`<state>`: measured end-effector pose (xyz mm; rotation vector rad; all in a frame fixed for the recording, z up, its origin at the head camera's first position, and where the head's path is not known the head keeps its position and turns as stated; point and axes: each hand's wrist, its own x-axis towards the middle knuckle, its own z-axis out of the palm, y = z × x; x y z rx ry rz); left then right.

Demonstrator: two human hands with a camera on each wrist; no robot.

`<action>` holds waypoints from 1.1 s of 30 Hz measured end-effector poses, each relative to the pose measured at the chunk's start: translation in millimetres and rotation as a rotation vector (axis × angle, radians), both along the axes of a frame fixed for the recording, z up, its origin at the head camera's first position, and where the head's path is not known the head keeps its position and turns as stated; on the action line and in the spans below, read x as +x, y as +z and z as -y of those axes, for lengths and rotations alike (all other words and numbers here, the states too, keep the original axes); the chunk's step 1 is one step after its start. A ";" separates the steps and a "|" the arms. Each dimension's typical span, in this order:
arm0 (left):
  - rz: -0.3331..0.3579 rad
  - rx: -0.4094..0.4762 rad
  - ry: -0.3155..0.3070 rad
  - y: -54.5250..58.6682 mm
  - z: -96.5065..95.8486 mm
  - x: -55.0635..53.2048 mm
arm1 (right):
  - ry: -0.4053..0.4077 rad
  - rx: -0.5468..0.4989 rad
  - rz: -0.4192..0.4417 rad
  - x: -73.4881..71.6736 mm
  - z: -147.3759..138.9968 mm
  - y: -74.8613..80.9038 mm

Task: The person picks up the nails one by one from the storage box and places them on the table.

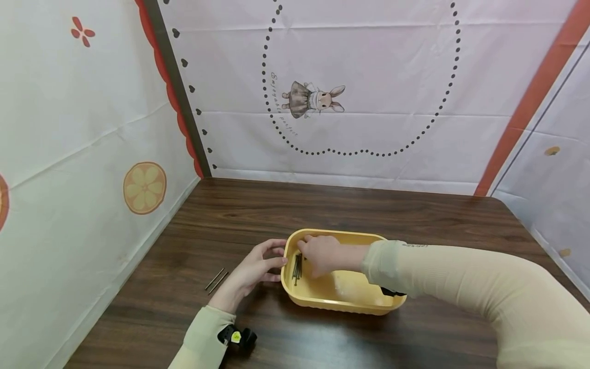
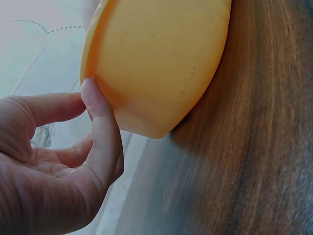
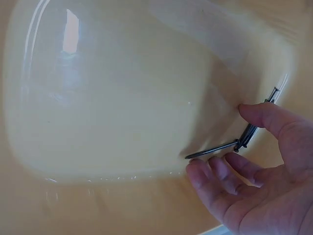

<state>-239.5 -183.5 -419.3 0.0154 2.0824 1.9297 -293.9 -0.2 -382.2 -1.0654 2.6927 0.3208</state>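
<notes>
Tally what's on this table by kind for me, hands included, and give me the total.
Yellow tub: 1
Loose nails outside the tub: 2
Left hand plus right hand: 2 hands
Total: 5, leaving out the bunched nails inside the tub, which overlap too much to count.

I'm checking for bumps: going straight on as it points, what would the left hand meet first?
The end of the yellow container, which the left hand appears to touch; depth there is unclear.

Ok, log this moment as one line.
left hand: touching tub, left end | right hand: inside tub, by nails | table: two thin rods left of tub
</notes>
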 end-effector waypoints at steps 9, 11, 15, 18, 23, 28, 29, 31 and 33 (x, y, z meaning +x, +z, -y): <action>0.007 -0.005 0.009 1.4 -0.8 -0.3 | 0.005 0.000 -0.027 0.7 0.8 -1.6; 0.011 -0.009 0.014 1.5 -0.9 -0.4 | 0.008 0.002 -0.035 1.0 0.9 -2.3; 0.011 -0.014 0.014 1.3 -0.7 -0.7 | 0.015 0.008 -0.043 1.1 0.7 -3.1; 0.010 -0.013 0.010 1.2 -0.4 -0.7 | 0.024 0.009 -0.045 0.4 -0.1 -4.9; 0.009 -0.010 0.007 1.2 0.1 -0.6 | 0.036 0.016 -0.053 -0.3 -0.7 -7.3; 0.008 -0.007 0.006 0.7 0.5 -0.8 | 0.052 0.031 -0.072 0.7 -0.2 -9.5; 0.008 -0.007 0.006 0.6 0.6 -0.9 | 0.056 0.033 -0.075 1.0 -0.1 -10.1; 0.009 -0.007 0.006 0.2 0.6 -1.0 | 0.064 0.036 -0.086 1.8 0.0 -11.4; 0.009 -0.007 0.006 0.2 0.4 -1.0 | 0.074 0.039 -0.097 2.7 0.2 -12.3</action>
